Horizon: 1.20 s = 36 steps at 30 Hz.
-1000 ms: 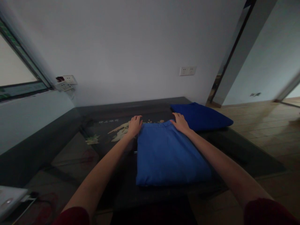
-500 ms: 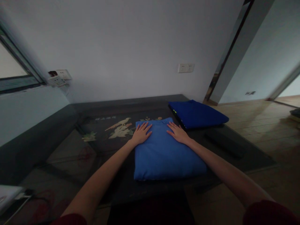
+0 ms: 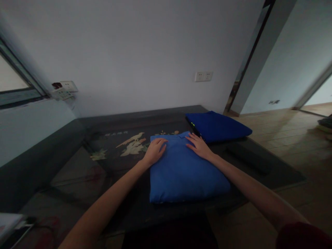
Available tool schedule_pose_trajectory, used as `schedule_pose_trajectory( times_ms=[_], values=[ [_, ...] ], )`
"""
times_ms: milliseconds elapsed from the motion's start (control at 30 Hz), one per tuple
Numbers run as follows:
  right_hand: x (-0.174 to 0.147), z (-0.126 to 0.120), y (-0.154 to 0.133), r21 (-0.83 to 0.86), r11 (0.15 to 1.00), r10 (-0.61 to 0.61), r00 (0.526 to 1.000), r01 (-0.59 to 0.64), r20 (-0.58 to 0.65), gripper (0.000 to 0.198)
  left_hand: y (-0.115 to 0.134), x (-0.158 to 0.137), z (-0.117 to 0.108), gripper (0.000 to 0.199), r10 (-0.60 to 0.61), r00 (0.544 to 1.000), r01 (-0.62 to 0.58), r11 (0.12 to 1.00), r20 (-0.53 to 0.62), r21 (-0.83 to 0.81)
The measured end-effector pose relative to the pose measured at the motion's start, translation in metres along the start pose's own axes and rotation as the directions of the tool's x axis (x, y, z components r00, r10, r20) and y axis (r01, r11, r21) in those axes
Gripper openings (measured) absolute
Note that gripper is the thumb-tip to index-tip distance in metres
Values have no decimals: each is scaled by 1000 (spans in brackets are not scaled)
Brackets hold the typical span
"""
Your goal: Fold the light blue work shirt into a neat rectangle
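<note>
A light blue folded garment (image 3: 186, 176), with what looks like a collar at its far edge, lies flat on the dark table (image 3: 124, 204). My left hand (image 3: 155, 151) rests at its far left corner, fingers stretched out and slightly bent over the cloth. On the far right side of the same garment lies my right hand (image 3: 199, 146), its fingers spread and nothing gripped. Just beyond that hand is a darker blue folded garment (image 3: 220, 126) with a black, yellow-marked edge.
A long black object (image 3: 247, 159) lies on the table at the right. Wall sockets (image 3: 203, 76) sit above the table's far edge. At the lower left, a white object (image 3: 9, 223) stands with a cable beside it. Wooden floor (image 3: 275, 128) stretches off to the right.
My left hand's fingers have drawn together and bent a little more. My right hand has lifted or shifted slightly right. The view has tilted a little; both garments stay in place.
</note>
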State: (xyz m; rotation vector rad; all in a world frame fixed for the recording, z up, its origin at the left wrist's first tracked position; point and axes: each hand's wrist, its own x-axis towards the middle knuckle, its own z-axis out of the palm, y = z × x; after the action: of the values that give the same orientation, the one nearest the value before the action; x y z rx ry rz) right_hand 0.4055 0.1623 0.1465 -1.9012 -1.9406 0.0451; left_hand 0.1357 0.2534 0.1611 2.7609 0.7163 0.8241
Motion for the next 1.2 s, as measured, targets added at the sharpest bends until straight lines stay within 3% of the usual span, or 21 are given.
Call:
schedule_pose_trajectory(
  times_ms=[100, 200, 400, 600, 867, 1033, 1133, 1200],
  values=[
    [-17, -23, -15, 92, 993, -73, 995, 79, -67, 62, 23, -19, -15, 26, 95, 981, -75, 990, 171, -118],
    [-47, -33, -32, 172, 976, -132, 991, 134, -24, 56, 39, -45, -18, 29, 165, 943, -125, 981, 289, -150],
    [-95, -15, -31, 131, 989, -84, 983, 64, 160, 58, 40, -70, -8, 46, 197, 897, -196, 980, 397, -44],
    [-98, -9, -20, 120, 991, -81, 985, 63, 152, 56, 42, -71, -8, 54, 199, 894, -219, 976, 401, 4],
    [-99, -2, -19, 128, 987, -108, 988, 94, 108, 52, 44, -76, -9, 41, 199, 932, -203, 979, 301, -19],
    [-102, -18, -22, 206, 976, -76, 996, 65, 43, 49, 59, -73, -29, 30, 207, 953, -176, 973, 222, -150],
    [-108, -33, -33, 233, 970, -63, 998, 63, -8, 48, 75, -73, -38, 28, 160, 949, -81, 957, 273, -280],
    [-114, -37, -40, 234, 968, -92, 996, 86, 15, 48, 83, -76, -37, 30, 188, 925, -80, 946, 329, -314]
  ],
)
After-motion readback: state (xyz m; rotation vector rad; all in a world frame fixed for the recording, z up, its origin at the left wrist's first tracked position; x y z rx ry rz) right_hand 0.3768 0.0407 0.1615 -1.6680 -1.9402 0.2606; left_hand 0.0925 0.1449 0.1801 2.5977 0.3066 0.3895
